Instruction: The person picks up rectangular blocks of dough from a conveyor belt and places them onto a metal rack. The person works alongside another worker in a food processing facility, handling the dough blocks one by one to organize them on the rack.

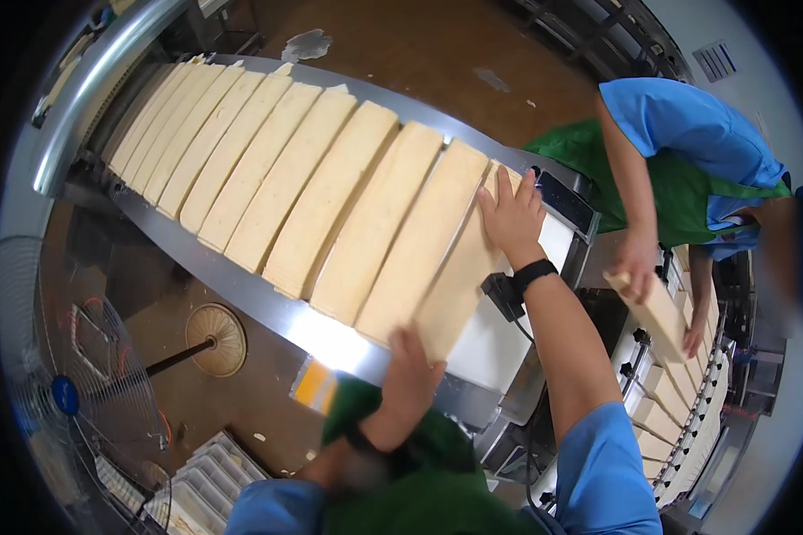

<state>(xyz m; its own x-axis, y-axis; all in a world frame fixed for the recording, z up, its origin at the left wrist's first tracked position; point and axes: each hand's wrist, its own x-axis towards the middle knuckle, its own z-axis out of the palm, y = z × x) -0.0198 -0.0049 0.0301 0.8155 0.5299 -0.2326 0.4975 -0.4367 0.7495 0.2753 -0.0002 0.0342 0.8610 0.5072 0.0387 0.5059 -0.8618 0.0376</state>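
Long pale stacks of what look like dough or tofu-skin sheets (314,167) lie side by side across a conveyor with metal side rails. My right hand (515,214), fingers spread, rests on the far end of the last stack (462,281). At the near end of that same stack is my left hand (408,381), slightly blurred, its fingers against the end. A white surface (495,341) shows just right of this stack. Black bands circle both wrists, and a small black device with a cable hangs at the right one.
At right a co-worker in a green apron (689,194) holds a pale block (656,314) over a second line (682,394) of similar pieces. A black panel (565,200) sits at the conveyor's end. A wire fan (100,381) and gray trays (207,475) stand at lower left.
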